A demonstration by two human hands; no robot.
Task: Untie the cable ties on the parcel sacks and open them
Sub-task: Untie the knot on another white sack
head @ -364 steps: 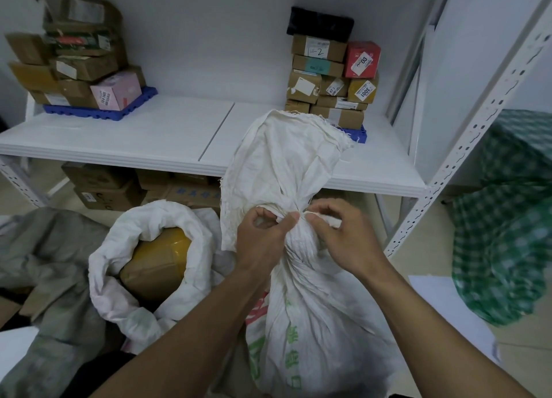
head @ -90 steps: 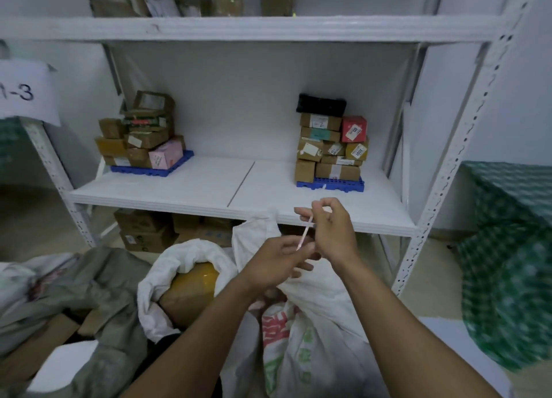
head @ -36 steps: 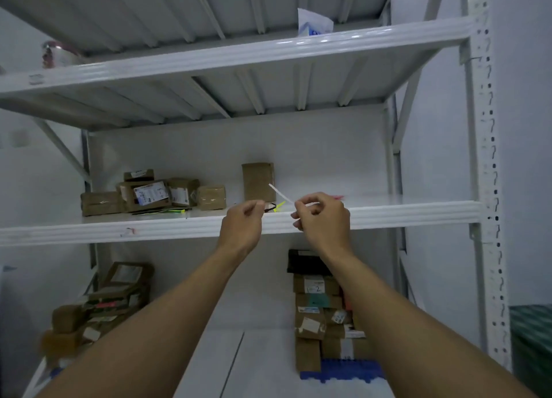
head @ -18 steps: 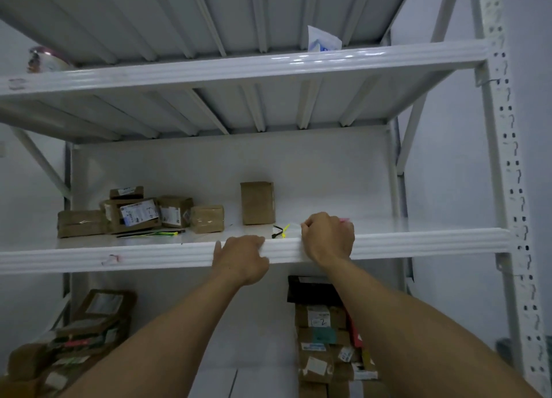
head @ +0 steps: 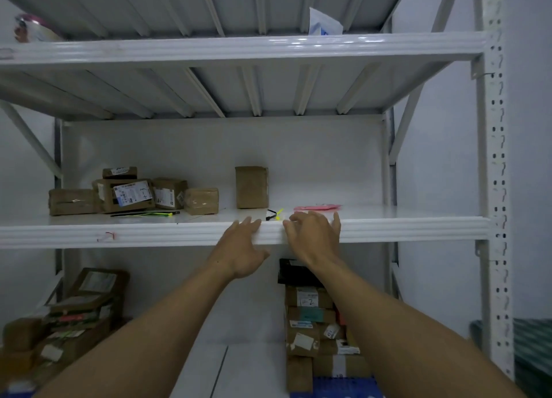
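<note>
view: your one head-worn wide-angle camera | facing: forward and slightly up at the white metal shelf rack point(head: 373, 229) | height: about level with its middle board, the upper board's ribbed underside visible | range: close, both forearms reaching its front lip | edges: rack's perforated upright at right | shared: none, single view

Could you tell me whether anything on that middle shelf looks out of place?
Loose cable ties lie scattered at the shelf front edge between both hands, more beside the parcels. Otherwise nothing stands out.
</note>
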